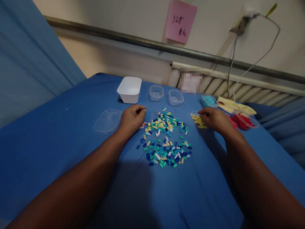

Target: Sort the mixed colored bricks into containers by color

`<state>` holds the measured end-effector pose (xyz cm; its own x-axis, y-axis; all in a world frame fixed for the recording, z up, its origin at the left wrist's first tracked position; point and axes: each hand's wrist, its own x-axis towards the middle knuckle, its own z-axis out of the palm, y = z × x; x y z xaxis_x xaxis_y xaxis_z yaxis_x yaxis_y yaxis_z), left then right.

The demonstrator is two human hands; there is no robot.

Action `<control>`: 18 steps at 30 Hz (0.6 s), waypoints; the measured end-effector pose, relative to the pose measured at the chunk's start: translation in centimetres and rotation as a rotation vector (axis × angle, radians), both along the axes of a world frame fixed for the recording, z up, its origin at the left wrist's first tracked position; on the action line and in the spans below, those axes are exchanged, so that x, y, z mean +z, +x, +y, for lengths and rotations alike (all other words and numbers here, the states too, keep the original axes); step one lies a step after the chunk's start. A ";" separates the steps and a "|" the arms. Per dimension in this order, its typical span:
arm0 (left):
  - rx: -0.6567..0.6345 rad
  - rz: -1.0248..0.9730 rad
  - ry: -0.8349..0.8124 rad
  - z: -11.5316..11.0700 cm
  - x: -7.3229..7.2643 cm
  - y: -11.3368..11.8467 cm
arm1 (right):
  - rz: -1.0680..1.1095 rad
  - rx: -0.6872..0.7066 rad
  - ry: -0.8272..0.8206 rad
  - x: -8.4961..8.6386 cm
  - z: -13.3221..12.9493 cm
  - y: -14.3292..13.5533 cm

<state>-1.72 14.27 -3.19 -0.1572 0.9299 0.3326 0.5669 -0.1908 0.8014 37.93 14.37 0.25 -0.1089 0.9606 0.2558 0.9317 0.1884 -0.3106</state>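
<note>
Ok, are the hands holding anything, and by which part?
Can't tell: no held piece is visible in the left hand by the mixed bricks or the right hand at the yellow pieces.

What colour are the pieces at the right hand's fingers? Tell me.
The pieces are yellow, seen best in the head view.

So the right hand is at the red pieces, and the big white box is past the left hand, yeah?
Not quite: the head view shows the right hand at the yellow pieces, not the red pieces. The big white box is past the left hand.
</note>
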 end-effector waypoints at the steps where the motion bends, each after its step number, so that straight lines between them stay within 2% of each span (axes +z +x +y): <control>1: 0.003 0.009 -0.002 0.0 0.0 0.0 | 0.018 0.040 0.006 0.2 -0.2 -0.6; 5: 0.001 0.012 0.003 0.1 0.0 -0.2 | 0.094 0.302 -0.110 0.6 -1.2 -4.0; 8: -0.001 0.007 -0.001 0.0 0.1 -0.2 | 0.034 0.398 -0.153 0.3 -1.8 -6.4; 13: -0.012 0.009 0.007 -0.1 0.1 -0.1 | -0.061 0.349 -0.240 0.2 -2.0 -6.9; 18: -0.004 -0.014 -0.002 -0.1 0.1 0.0 | -0.011 0.339 -0.310 0.3 -1.9 -6.3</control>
